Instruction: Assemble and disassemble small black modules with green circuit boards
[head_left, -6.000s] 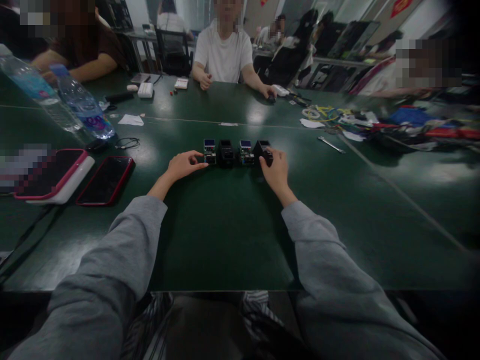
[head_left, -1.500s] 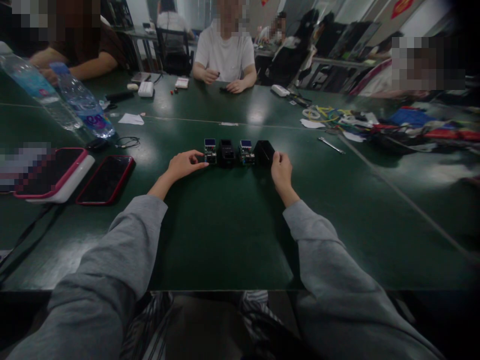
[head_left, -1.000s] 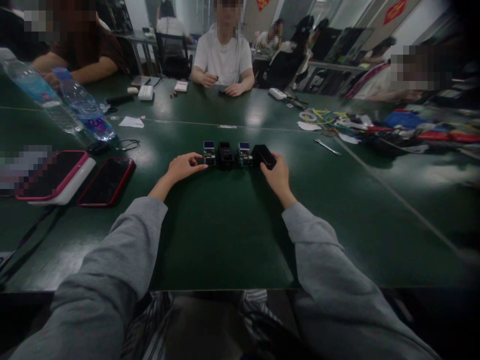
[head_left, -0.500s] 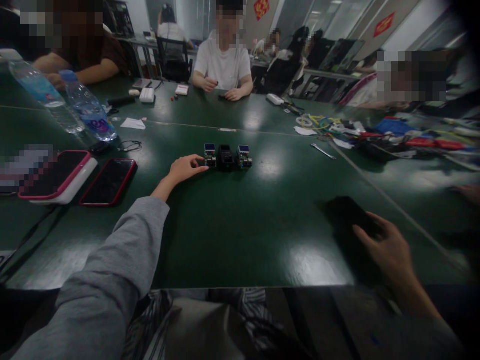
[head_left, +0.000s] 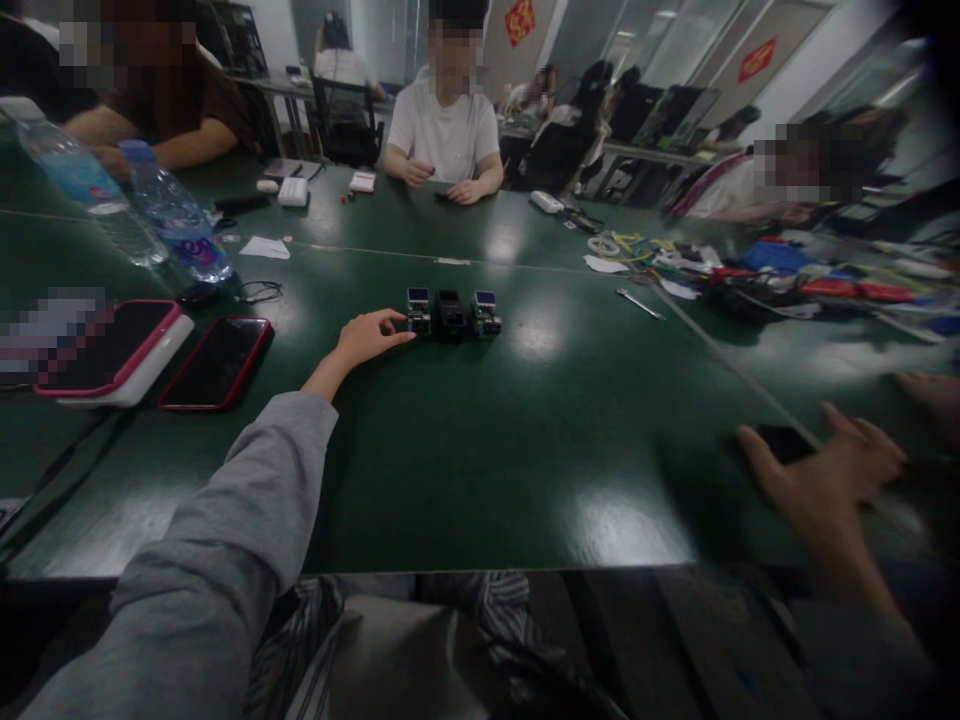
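Three small devices stand in a row mid-table: a circuit board with a small screen (head_left: 418, 312) on the left, a black box-shaped module (head_left: 450, 312) in the middle, and a second circuit board with a screen (head_left: 486, 312) on the right. My left hand (head_left: 371, 337) has thumb and forefinger closed at the left board's outer edge. Far to the right, my right hand (head_left: 829, 470) is smeared by motion, with thumb and fingers apart. A dark flat object (head_left: 784, 441), partly covered, lies on the table between that thumb and the fingers.
Phones in red cases (head_left: 217, 365) and two plastic bottles (head_left: 180, 225) are at the left. A wrench (head_left: 640, 304) lies near a heap of cables and tools (head_left: 780, 262) at the right. A person in a white shirt (head_left: 444, 125) sits opposite; another person's hand (head_left: 930, 390) shows at the right edge.
My right hand has moved right with the dark flat object, and its fingers have spread off it. My left hand stays at the left board.
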